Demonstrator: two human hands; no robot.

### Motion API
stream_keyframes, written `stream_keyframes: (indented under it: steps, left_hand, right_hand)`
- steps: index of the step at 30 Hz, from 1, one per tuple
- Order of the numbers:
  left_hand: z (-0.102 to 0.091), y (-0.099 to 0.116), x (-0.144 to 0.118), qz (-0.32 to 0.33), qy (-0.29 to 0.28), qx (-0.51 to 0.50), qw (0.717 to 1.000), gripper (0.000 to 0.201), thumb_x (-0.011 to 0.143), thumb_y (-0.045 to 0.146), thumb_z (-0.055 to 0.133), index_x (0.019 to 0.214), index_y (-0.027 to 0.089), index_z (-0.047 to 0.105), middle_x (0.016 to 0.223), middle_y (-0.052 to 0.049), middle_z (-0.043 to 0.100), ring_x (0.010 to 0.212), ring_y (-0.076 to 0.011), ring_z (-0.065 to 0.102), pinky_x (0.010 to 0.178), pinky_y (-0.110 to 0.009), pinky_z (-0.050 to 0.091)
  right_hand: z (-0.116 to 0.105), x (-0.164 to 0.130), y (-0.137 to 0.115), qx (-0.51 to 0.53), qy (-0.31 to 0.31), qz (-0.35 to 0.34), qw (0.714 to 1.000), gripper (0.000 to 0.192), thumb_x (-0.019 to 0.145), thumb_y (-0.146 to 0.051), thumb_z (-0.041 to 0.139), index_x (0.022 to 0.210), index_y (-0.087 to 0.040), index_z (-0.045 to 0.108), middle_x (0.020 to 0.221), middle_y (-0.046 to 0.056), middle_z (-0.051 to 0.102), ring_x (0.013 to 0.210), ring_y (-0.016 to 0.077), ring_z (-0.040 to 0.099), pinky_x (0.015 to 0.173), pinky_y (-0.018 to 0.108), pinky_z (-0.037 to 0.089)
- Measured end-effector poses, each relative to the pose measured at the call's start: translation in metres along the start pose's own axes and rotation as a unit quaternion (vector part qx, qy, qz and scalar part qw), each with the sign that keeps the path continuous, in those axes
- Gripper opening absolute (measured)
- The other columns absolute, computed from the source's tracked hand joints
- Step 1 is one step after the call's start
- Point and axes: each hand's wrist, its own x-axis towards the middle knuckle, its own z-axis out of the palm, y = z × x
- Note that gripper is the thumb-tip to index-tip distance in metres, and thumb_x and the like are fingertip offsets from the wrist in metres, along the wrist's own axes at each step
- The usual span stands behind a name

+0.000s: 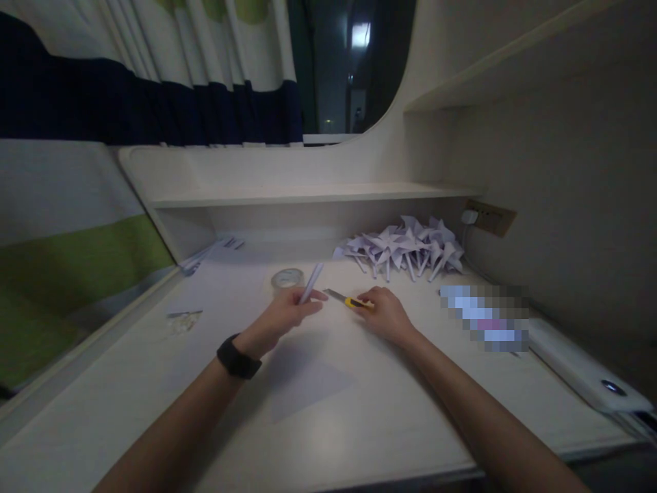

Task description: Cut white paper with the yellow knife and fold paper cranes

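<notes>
- holding a narrow rolled strip of white paper [311, 282], the left hand [287, 313] has its fingers curled round the lower end, so the strip sticks up tilted toward the back of the desk.
- a black wristband [238, 357] sits on the left wrist.
- the right hand [384, 315] lies on a yellow utility knife [345, 299], fingers closed loosely over the handle; the blade end points left toward the left hand and the knife rests flat on the desk [359, 424].
- both hands are near the middle of the desk, close together but apart.
- a roll of clear tape [287, 279] lies flat just behind the left hand.
- a heap of folded white paper shapes [405, 250] lies at the back right of the desk, under the low shelf [308, 195].
- a flat sheet of paper [308, 383] lies between the two forearms, toward the front edge.
- loose sheets [210, 255] lie at the back left corner.
- a long white device [585, 370] lies along the right edge.
</notes>
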Motion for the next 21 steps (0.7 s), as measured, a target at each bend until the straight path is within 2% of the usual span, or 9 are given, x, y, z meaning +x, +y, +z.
stream_keyframes:
  steps: [1, 3, 6, 11, 14, 21]
  left_hand:
    - [0.003, -0.003, -0.002, 0.003, -0.005, -0.002, 1.000, 0.035, 0.079, 0.040, 0.060, 0.102, 0.015, 0.068, 0.063, 0.003, 0.046, 0.050, -0.0085, 0.036, 0.045, -0.021, 0.025]
    - [0.009, -0.009, -0.004, 0.007, -0.009, 0.000, 1.000, 0.035, 0.078, 0.039, 0.060, 0.101, 0.014, 0.069, 0.063, 0.002, 0.048, 0.051, -0.0090, 0.037, 0.046, -0.022, 0.025]
    - [0.014, -0.015, -0.005, 0.026, -0.017, 0.000, 1.000, 0.032, 0.078, 0.036, 0.059, 0.097, 0.013, 0.070, 0.063, 0.001, 0.051, 0.052, -0.0098, 0.039, 0.048, -0.022, 0.027]
    - [0.020, -0.022, -0.005, 0.065, -0.040, -0.017, 0.997, 0.026, 0.078, 0.032, 0.060, 0.094, 0.015, 0.073, 0.063, 0.000, 0.057, 0.055, -0.0122, 0.044, 0.052, -0.024, 0.030]
    - [0.023, -0.025, -0.004, 0.077, -0.040, -0.025, 0.996, 0.026, 0.076, 0.030, 0.062, 0.094, 0.016, 0.074, 0.063, 0.000, 0.059, 0.057, -0.0137, 0.046, 0.053, -0.024, 0.031]
    - [0.020, -0.017, -0.010, 0.072, -0.059, -0.071, 0.993, 0.035, 0.079, 0.032, 0.062, 0.110, 0.018, 0.071, 0.065, -0.001, 0.058, 0.056, -0.0128, 0.044, 0.054, -0.024, 0.031]
  right_hand:
    - [0.002, 0.000, -0.006, 0.082, 0.011, 0.004, 0.997, 0.025, 0.081, -0.033, 0.060, 0.091, -0.015, 0.073, 0.091, 0.010, 0.070, 0.084, 0.0192, 0.060, 0.076, 0.028, 0.043]
    - [0.007, 0.001, -0.019, 0.250, -0.006, 0.023, 0.968, 0.036, 0.081, -0.045, 0.058, 0.084, -0.012, 0.072, 0.076, 0.008, 0.069, 0.067, 0.0167, 0.058, 0.061, 0.026, 0.043]
    - [0.013, 0.000, -0.036, 0.364, -0.022, 0.043, 0.930, 0.040, 0.070, -0.052, 0.066, 0.076, -0.012, 0.071, 0.063, 0.003, 0.063, 0.055, 0.0125, 0.051, 0.052, 0.024, 0.038]
    - [0.015, -0.004, -0.043, 0.388, -0.014, 0.057, 0.920, 0.030, 0.057, -0.042, 0.074, 0.065, -0.014, 0.068, 0.057, 0.000, 0.060, 0.050, 0.0103, 0.047, 0.051, 0.024, 0.035]
    - [0.016, -0.005, -0.039, 0.386, -0.008, 0.034, 0.922, 0.027, 0.058, -0.041, 0.073, 0.063, -0.016, 0.065, 0.058, 0.000, 0.060, 0.052, 0.0114, 0.049, 0.053, 0.024, 0.036]
    - [0.019, -0.009, -0.038, 0.355, 0.057, 0.000, 0.933, 0.031, 0.065, -0.047, 0.071, 0.066, -0.017, 0.062, 0.061, 0.000, 0.061, 0.057, 0.0134, 0.052, 0.057, 0.026, 0.041]
